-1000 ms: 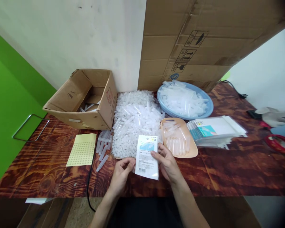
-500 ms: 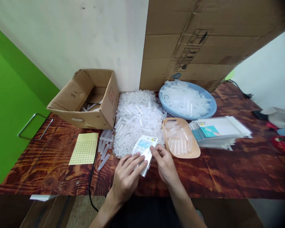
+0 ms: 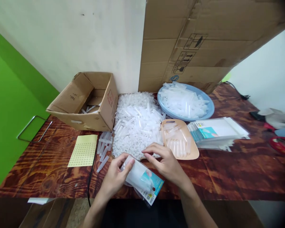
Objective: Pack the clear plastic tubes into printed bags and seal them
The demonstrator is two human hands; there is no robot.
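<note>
My left hand (image 3: pixel 116 175) grips a clear plastic packet (image 3: pixel 142 179), its thumb on top of one end. The packet has a white and teal printed card with a hang hole at the end toward me. My right hand (image 3: pixel 165 160) hovers just above and right of the packet, thumb and forefinger drawn together. Whether anything small is between those fingertips I cannot make out. Behind both hands lies a heap of small translucent plastic pieces and tubes (image 3: pixel 137 126). Beside my right hand is a peach tray (image 3: pixel 195 153) with several clear tubes in it.
An open cardboard box (image 3: pixel 85 122) stands at the left, near a yellow sticker sheet (image 3: pixel 83 150) and loose tubes (image 3: pixel 103 163). A blue basin (image 3: pixel 211 109) heaped with tubes and a stack of packets (image 3: pixel 216 129) are at the right. A large carton (image 3: pixel 171 38) rises behind.
The packet has been turned round, its printed end now toward me and lower right. My right hand has let go of the packet and sits apart from it; my left hand still holds it.
</note>
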